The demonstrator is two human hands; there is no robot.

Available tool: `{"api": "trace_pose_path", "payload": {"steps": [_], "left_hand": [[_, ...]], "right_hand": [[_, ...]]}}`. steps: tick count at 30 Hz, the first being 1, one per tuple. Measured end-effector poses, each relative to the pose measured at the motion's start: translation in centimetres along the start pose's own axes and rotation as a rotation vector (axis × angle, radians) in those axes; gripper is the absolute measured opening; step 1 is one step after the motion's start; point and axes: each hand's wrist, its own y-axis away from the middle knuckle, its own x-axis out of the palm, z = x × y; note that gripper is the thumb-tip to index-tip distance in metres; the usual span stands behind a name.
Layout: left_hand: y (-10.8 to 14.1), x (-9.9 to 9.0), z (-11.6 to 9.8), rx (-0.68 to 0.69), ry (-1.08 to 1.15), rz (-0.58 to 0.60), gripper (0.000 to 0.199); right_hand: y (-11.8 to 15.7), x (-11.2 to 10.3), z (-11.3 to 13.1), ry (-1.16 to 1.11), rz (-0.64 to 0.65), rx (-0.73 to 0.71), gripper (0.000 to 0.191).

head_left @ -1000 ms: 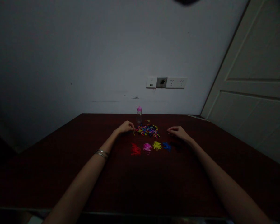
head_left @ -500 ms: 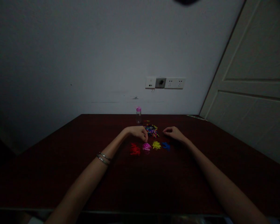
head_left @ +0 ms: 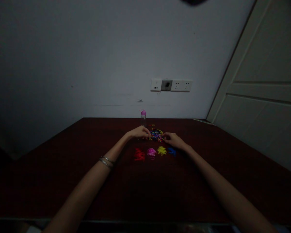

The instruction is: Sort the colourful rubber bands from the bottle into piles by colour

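Observation:
A mixed pile of small coloured bands (head_left: 156, 134) lies on the dark red table (head_left: 145, 187). At the pile's left edge is my left hand (head_left: 141, 132), its fingers bent down and apart. My right hand (head_left: 172, 139) touches the right edge, thumb and fingertips a little apart; nothing can be made out in either hand. Nearer to me sit four sorted heaps in a row: red bands (head_left: 139, 154), pink bands (head_left: 151, 152), yellow bands (head_left: 161, 150) and blue bands (head_left: 171, 151).
A clear bottle with a pink cap (head_left: 143, 118) stands behind the pile, close to the wall. White sockets (head_left: 181, 85) are on the wall. A pale panelled door (head_left: 262, 87) rises at the right.
My left hand has moved up from above the pink heap to the mixed pile, its fingers opening. My right hand has moved left to the pile's edge.

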Motion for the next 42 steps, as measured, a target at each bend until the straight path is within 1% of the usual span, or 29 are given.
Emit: {"api": "trace_pose_path", "payload": {"steps": [2,5,10,13,16,18,20,23,24,26,28,30,33,35,38,42], "left_hand": [[-0.5,-0.3,0.6,-0.004,0.016,-0.065,0.025],[-1.1,-0.8,1.1,-0.012,0.039,-0.125,0.023],[-1.3,-1.7,0.5,-0.030,0.049,-0.244,0.023],[-1.1,-2.0,-0.1,-0.025,0.040,-0.292,0.023],[-1.2,-2.1,0.0,-0.013,0.026,-0.317,0.023],[-1.4,-2.0,0.4,-0.010,0.017,-0.318,0.025],[-1.8,-1.6,0.8,0.004,0.010,-0.298,0.027],[-2.4,-0.7,1.0,0.026,-0.011,-0.261,0.027],[-2.6,-0.2,0.9,0.031,-0.023,-0.251,0.025],[-3.0,0.7,0.5,0.043,-0.057,-0.224,0.022],[-3.4,1.7,0.0,0.071,-0.107,-0.194,0.020],[-3.7,2.6,-0.4,0.109,-0.176,-0.154,0.020],[-4.4,3.6,-0.5,0.145,-0.307,-0.113,0.021],[-4.9,4.1,-0.3,0.150,-0.368,-0.110,0.024],[-5.3,4.6,0.1,0.185,-0.380,-0.104,0.024],[-5.4,5.1,0.1,0.216,-0.388,-0.099,0.018]], "right_hand": [[0.0,0.0,0.1,0.008,-0.003,-0.002,0.031],[-0.1,0.1,0.2,0.026,-0.001,0.003,0.032],[0.1,-0.1,0.5,0.021,0.007,0.033,0.031],[0.1,-1.0,1.0,0.005,0.011,0.052,0.029],[0.0,-2.8,2.0,-0.034,0.032,0.024,0.023],[0.1,-4.0,3.0,-0.089,0.105,-0.006,0.021],[0.4,-4.7,4.2,-0.133,0.234,-0.002,0.017],[0.8,-4.7,5.8,-0.174,0.457,0.021,0.014],[0.9,-4.5,6.2,-0.182,0.505,0.028,0.014],[1.0,-4.3,6.5,-0.198,0.551,0.044,0.014],[1.0,-4.3,6.3,-0.215,0.541,0.046,0.014],[0.8,-4.6,5.5,-0.234,0.478,0.044,0.015],[0.7,-4.9,3.4,-0.263,0.350,0.075,0.017],[0.7,-4.9,2.0,-0.291,0.292,0.122,0.017],[0.8,-4.6,0.4,-0.304,0.249,0.177,0.018],[0.8,-4.3,-0.4,-0.275,0.214,0.219,0.020]]}}
